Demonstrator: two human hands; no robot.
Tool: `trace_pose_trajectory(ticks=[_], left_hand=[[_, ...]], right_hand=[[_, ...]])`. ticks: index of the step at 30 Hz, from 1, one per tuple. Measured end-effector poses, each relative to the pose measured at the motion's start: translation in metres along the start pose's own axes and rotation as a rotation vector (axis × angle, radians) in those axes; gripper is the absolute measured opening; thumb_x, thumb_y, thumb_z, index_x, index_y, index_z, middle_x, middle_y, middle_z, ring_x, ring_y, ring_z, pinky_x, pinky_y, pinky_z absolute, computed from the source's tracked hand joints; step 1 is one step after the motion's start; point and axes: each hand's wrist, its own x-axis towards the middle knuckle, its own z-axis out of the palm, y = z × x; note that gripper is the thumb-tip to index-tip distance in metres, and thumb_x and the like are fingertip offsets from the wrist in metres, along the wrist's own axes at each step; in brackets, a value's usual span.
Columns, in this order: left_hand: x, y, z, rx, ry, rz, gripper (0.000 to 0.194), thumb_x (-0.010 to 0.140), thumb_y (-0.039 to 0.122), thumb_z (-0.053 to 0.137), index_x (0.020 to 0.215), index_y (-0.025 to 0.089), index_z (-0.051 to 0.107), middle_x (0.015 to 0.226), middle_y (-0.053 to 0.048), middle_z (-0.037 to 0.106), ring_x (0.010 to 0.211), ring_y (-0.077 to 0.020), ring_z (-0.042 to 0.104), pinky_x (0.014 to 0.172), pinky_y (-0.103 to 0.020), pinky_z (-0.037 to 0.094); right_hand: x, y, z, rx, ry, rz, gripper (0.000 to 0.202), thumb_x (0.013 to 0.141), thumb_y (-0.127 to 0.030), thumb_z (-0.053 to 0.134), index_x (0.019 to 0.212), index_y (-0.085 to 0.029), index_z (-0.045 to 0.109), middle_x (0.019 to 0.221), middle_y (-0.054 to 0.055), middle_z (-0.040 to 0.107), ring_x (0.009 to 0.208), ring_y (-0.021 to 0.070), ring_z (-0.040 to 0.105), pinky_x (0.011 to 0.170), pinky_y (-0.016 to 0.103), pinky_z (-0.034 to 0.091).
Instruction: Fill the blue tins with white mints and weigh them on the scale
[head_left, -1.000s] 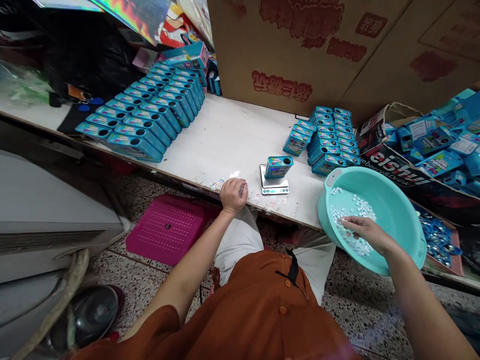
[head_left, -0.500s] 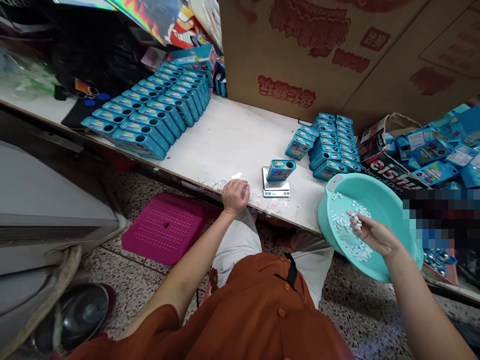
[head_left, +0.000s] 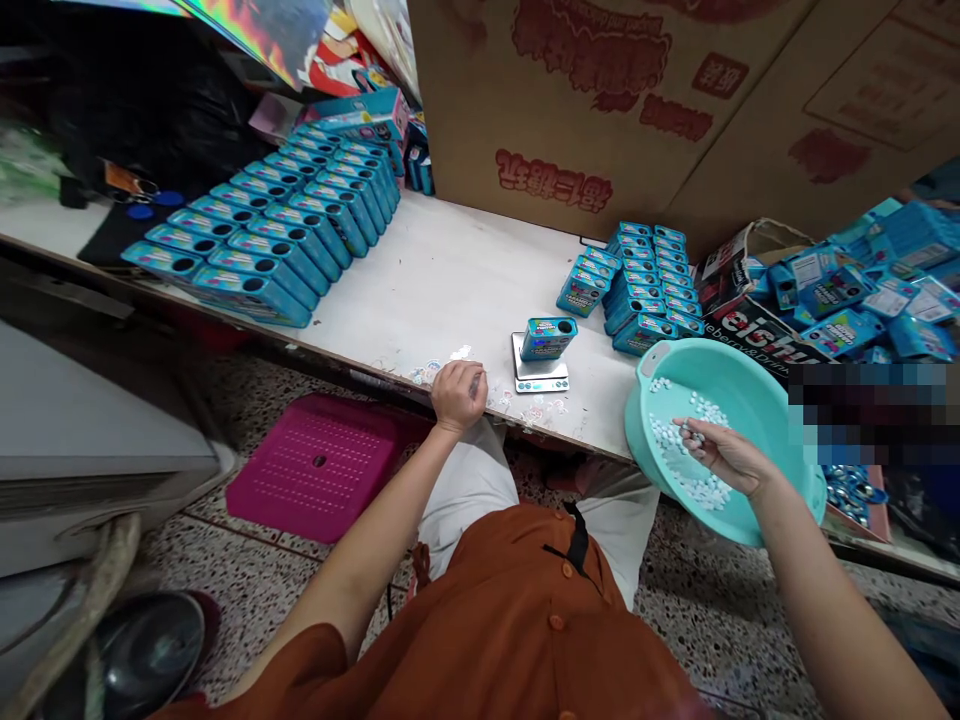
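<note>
Over the turquoise basin point(head_left: 780, 390), my right hand point(head_left: 724, 455) is closed around some small white candies, with more white candies point(head_left: 709, 490) lying in the basin below. My left hand point(head_left: 457, 395) rests curled at the table's front edge, its fingers closed; something small and greyish shows at them, too small to name. Between the hands stands a small silver scale point(head_left: 541, 378) with one upright blue tin point(head_left: 548, 338) on its plate. Neither hand touches the tin.
Rows of blue tins point(head_left: 277, 240) stand at the left, and a smaller group point(head_left: 649, 285) stands behind the basin. An open carton point(head_left: 772, 330) heaped with blue tins is at the right. A large cardboard box point(head_left: 555, 120) stands at the back. A pink stool point(head_left: 319, 460) is below.
The whole view has shifted a little, so the table's objects appear further left. My right hand stays over the basin with its fingers slightly more drawn together round the candies. The tin remains on the scale.
</note>
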Motion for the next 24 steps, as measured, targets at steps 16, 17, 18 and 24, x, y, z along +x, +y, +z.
trace_pose_trajectory(ticks=[16,17,18,24], left_hand=[[0.001,0.001,-0.001,-0.023,0.008,-0.009,0.011,0.085,0.024,0.054,0.087,0.022,0.064,0.097,-0.004,0.072,0.097,-0.0238,0.061,0.088,-0.038,0.045],[0.001,0.001,-0.001,-0.024,0.011,-0.007,0.011,0.085,0.024,0.053,0.087,0.022,0.064,0.097,-0.004,0.072,0.097,-0.0236,0.061,0.088,-0.038,0.045],[0.001,0.001,-0.001,-0.025,0.013,-0.004,0.011,0.085,0.023,0.053,0.087,0.022,0.064,0.097,-0.004,0.072,0.097,-0.0235,0.061,0.088,-0.038,0.045],[0.001,0.004,-0.002,-0.031,0.016,-0.002,0.011,0.086,0.023,0.052,0.087,0.022,0.063,0.096,-0.005,0.071,0.096,-0.0237,0.061,0.086,-0.039,0.045]], right_hand=[[0.005,-0.078,0.092,-0.403,-0.02,-0.373,0.035,0.069,-0.043,0.079,0.091,-0.017,0.074,0.078,0.002,0.064,0.066,0.0076,0.053,0.059,0.016,0.046],[0.009,-0.088,0.106,-0.467,-0.04,-0.386,0.037,0.067,-0.044,0.08,0.09,-0.017,0.074,0.078,0.002,0.064,0.066,0.0082,0.053,0.058,0.017,0.045],[0.013,-0.097,0.12,-0.528,-0.06,-0.397,0.038,0.066,-0.046,0.08,0.089,-0.016,0.073,0.077,0.003,0.064,0.066,0.009,0.053,0.057,0.019,0.044],[0.045,-0.131,0.197,-0.882,-0.178,-0.433,0.031,0.067,-0.043,0.076,0.082,-0.017,0.071,0.074,0.004,0.066,0.064,0.0113,0.056,0.057,0.022,0.042]])
